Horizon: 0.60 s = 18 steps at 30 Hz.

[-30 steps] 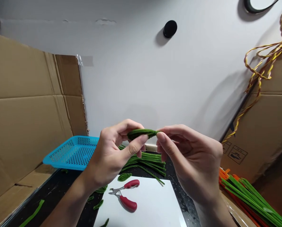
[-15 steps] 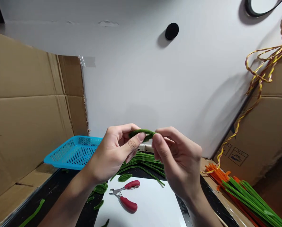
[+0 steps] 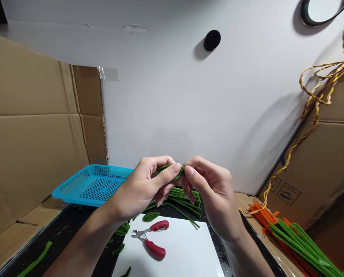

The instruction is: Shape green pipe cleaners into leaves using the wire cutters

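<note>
A leaf shape of bent green pipe cleaner [image 3: 177,175] is held up between my hands, above the far edge of a white sheet [image 3: 186,250]. My left hand [image 3: 148,184] pinches its body between thumb and fingers, which cover much of it. With thumb and forefinger, my right hand [image 3: 209,188] grips its right tip. Below lie red-handled nippers [image 3: 153,240], jaws pointing left. A finished-looking green leaf shape [image 3: 151,217] rests at the sheet's far edge, and several more leaf shapes [image 3: 122,229] sit left of the sheet, partly behind my left forearm.
Straight green pipe cleaners [image 3: 186,202] lie in a bundle behind the sheet. A blue perforated basket [image 3: 95,186] stands at the back left. Orange and green pipe cleaners [image 3: 299,238] lie at right, near twisted yellow wire [image 3: 287,161]. Cardboard walls [image 3: 33,88] flank the black table.
My hands have drawn closer together. The right hand has shifted left and the left hand slightly right, so less of the green leaf shape shows. The view has tilted slightly.
</note>
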Tool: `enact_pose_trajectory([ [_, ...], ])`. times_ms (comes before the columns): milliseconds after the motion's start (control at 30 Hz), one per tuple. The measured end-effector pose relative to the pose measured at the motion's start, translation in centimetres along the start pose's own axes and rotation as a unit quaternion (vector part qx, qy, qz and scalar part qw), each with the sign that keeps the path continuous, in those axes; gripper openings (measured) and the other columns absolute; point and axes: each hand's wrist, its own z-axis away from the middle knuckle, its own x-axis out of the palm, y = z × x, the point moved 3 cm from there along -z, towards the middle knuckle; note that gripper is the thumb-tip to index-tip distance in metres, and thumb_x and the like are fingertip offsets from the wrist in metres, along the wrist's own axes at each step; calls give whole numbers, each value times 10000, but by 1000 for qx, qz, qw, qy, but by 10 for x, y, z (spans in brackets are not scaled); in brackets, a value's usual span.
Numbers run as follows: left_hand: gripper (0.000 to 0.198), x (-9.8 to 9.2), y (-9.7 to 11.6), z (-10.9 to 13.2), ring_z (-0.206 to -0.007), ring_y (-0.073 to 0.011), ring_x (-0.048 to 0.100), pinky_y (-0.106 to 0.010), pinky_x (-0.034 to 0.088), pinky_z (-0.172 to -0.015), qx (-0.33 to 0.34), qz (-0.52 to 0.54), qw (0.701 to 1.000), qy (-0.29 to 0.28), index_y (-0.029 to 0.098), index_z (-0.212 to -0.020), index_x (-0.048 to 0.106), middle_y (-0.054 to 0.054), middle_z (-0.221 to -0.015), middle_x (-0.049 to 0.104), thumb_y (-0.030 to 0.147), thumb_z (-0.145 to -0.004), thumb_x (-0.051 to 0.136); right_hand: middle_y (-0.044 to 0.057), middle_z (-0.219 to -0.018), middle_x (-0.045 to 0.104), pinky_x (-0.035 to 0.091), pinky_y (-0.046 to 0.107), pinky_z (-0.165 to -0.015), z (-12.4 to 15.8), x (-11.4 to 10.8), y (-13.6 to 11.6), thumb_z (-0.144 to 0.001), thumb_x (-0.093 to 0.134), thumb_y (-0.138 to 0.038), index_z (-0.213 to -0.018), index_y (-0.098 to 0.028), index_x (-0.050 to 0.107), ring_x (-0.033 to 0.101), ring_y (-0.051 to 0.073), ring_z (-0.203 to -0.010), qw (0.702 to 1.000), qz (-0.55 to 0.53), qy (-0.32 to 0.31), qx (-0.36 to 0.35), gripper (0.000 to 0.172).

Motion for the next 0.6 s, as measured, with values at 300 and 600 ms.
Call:
enact_pose_trajectory([
  [300,352,-4,3,2,-508,-58,262,-211,215,-445,-10,31,999,-23,159,-799,637,56,-609,416,452,-962,742,-40,-626,483,265,250,-497,-1,-3,4,-984,709,-413,-792,-184,647,379,92,-549,983,-125,-101,90,306],
  [600,412,-6,2,0,-465,-51,164,-200,155,-401,-60,117,989,-67,169,-755,605,91,-560,280,509,-944,740,-29,-655,476,310,265,-542,0,2,3,-975,725,-422,-832,-184,700,371,108,-597,987,-125,-92,41,278],
])
